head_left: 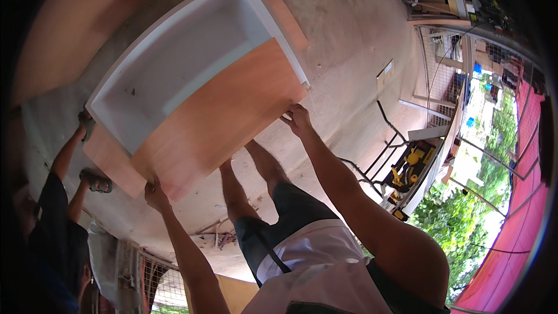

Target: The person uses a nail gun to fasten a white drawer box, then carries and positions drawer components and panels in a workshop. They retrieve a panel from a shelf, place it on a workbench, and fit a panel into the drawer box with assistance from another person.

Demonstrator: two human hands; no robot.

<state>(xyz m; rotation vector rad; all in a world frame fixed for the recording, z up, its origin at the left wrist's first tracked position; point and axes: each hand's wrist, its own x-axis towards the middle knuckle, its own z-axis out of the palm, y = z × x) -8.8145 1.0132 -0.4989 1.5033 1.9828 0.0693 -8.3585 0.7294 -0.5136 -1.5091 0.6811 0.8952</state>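
A thin reddish-brown plywood panel (226,102) slopes across the near side of a white box-shaped cabinet (174,61), which lies with its open face up. My left hand (156,196) pinches the panel's near left corner. At the near right corner my right hand (298,120) grips the edge, thumb and fingers closed on it. The panel covers part of the cabinet's opening; the far part of the inside shows. Beneath the cabinet, brown boards stick out, one at the left (110,154) and another at the far right (285,14).
At the left another person in dark clothes stands close to the cabinet, a sandalled foot (96,181) near its corner. To the right are a black metal frame (383,163) and a tray of yellow tools (411,166). Wood scraps (220,235) lie near my feet.
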